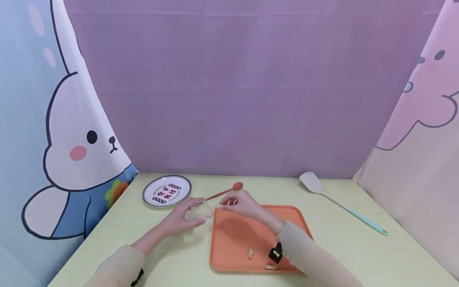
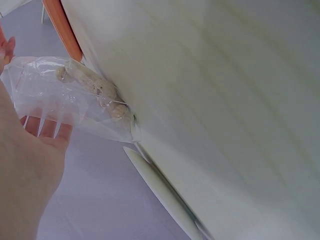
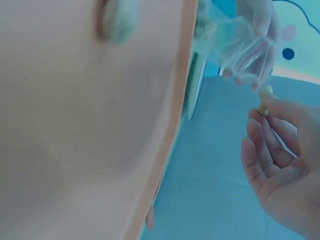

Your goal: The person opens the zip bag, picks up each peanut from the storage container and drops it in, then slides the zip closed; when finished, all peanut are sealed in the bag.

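Note:
My left hand (image 1: 179,217) holds a clear plastic bag (image 1: 195,212) by its sides, with its mouth facing right. In the left wrist view several peanuts (image 2: 102,91) lie in the far end of the bag (image 2: 50,95). Between thumb and fingertips my right hand (image 3: 285,150) pinches a peanut (image 3: 265,100), just outside the bag's mouth. Below that hand is an orange tray (image 1: 234,231), with one peanut (image 1: 250,254) on its floor and another peanut (image 1: 271,267) by its near rim.
At the back left stands a white plate (image 1: 166,191) with red print. A red spoon (image 1: 237,186) lies behind the hands. On the right rests a spatula (image 1: 344,207) with a mint handle. A purple curtain (image 1: 229,87) hangs behind the table.

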The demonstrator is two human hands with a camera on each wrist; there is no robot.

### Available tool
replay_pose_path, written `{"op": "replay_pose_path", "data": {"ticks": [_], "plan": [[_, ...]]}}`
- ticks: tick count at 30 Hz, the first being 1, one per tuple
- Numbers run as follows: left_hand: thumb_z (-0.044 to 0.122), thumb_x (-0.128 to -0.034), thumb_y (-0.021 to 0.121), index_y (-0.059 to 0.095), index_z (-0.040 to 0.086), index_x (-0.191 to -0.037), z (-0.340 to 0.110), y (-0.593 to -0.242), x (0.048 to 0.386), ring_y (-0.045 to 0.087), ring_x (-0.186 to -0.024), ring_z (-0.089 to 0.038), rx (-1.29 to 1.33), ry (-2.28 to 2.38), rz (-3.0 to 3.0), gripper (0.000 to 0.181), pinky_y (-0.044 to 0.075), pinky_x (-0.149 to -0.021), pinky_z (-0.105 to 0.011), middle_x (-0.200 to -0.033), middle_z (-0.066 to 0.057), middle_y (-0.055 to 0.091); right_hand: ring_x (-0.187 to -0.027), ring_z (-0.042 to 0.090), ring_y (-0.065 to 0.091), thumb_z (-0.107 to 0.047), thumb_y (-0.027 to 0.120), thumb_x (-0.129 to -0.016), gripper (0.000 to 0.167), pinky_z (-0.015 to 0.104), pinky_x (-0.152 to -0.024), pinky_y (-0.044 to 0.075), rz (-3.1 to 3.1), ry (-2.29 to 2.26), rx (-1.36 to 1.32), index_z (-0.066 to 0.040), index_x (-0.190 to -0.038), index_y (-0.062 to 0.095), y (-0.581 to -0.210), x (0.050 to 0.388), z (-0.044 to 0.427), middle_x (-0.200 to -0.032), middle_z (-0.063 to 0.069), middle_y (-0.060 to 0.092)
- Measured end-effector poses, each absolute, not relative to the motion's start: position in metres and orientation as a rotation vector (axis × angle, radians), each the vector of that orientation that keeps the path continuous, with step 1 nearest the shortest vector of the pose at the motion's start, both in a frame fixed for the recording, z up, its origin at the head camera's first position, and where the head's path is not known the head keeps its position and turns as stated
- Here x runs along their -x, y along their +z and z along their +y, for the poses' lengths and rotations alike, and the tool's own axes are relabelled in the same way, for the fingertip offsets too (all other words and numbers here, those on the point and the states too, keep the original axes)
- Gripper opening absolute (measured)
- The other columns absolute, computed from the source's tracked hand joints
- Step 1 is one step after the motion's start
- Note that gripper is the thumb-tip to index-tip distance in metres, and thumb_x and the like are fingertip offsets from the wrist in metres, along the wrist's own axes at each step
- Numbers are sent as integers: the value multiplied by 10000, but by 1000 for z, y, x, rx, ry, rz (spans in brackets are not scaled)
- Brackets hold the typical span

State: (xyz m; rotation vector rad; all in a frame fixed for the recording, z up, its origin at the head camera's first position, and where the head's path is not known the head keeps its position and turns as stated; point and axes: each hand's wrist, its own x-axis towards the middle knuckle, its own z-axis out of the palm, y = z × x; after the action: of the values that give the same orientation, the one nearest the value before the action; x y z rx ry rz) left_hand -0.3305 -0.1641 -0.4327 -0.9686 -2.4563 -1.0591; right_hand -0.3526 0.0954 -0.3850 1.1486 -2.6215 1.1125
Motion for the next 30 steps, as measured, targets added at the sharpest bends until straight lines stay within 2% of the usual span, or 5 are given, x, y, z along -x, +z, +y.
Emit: {"op": "replay_pose_path", "data": {"ticks": [6,13,22,30], "plan": [[326,-805,736,495,74,-1325,-164,-435,330,587,-1077,-222,977,-1049,-2446,626,515,-872,-380,-1196,-105,608,-676,48,584,-242,699,-846,184,185,-635,505,-2574,1136,-1165,-98,-960,721,-383,349,76,-825,-24,684],[343,-796,742,507,46,-1316,-164,-433,330,574,-1082,-166,958,-1020,-2447,643,514,-867,-335,-1204,-10,602,-690,36,583,-234,723,-824,187,171,-636,496,-2601,1149,-1143,-113,-966,732,-379,347,55,-868,-16,698],[359,-805,731,509,57,-1313,-162,-432,331,574,-1090,-193,974,-1019,-2443,631,518,-871,-367,-1225,-13,591,-640,14,542,-191,716,-830,177,150,-559,464,-2569,1075,-1146,-72,-961,722,-382,345,44,-805,-8,668],[363,-795,739,515,55,-1313,-164,-433,332,577,-1083,-193,964,-1039,-2451,643,516,-876,-371,-1224,3,589,-664,88,571,-164,691,-851,184,159,-559,469,-2572,1112,-1152,-54,-997,720,-383,344,48,-842,6,672]]}}
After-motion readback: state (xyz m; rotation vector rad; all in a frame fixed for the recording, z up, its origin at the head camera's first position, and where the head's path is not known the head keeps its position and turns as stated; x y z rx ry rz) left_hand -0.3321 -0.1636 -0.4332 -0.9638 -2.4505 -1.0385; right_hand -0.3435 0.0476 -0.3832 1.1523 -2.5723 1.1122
